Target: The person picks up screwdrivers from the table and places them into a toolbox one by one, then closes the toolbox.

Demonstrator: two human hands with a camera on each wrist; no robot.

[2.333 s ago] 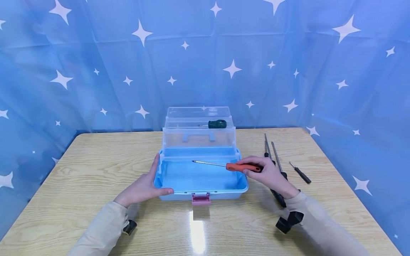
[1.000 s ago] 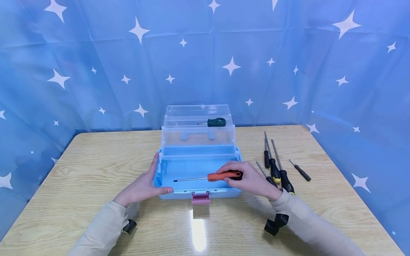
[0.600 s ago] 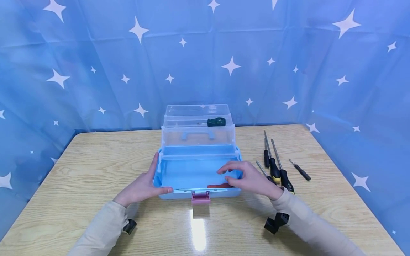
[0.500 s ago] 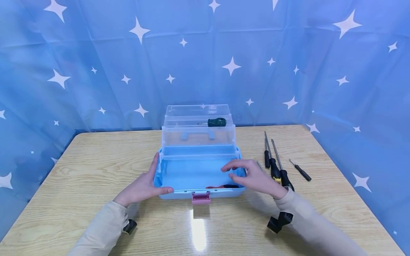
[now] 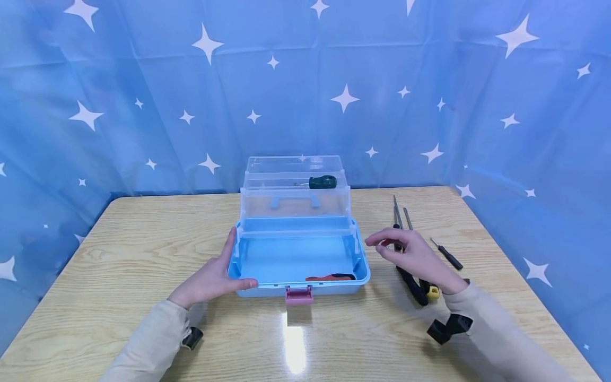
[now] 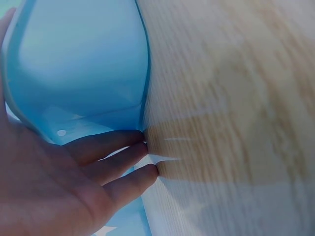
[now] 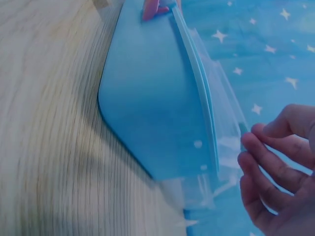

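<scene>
A blue toolbox (image 5: 296,260) with clear fold-out trays stands open in the middle of the table. My left hand (image 5: 212,278) rests against its left side, thumb on the front rim and fingers straight; the left wrist view shows those fingers (image 6: 113,157) along the wall. An orange-and-black screwdriver (image 5: 329,277) lies inside by the front wall, its shaft hidden. My right hand (image 5: 412,254) holds nothing, fingers loosely bent, just right of the box over several black-handled screwdrivers (image 5: 412,284). In the right wrist view, the right hand (image 7: 280,167) is beside the toolbox (image 7: 152,93).
A green-handled screwdriver (image 5: 322,182) lies in an upper clear tray (image 5: 296,201). One small black screwdriver (image 5: 447,254) is on the table farther right. The toolbox's pink latch (image 5: 299,295) hangs down in front. Behind the table hangs a blue star-patterned curtain (image 5: 286,95).
My right hand carried the orange screwdriver down into the toolbox, let it go by the front wall, then moved right toward the black-handled screwdrivers. The left hand stayed at the box.
</scene>
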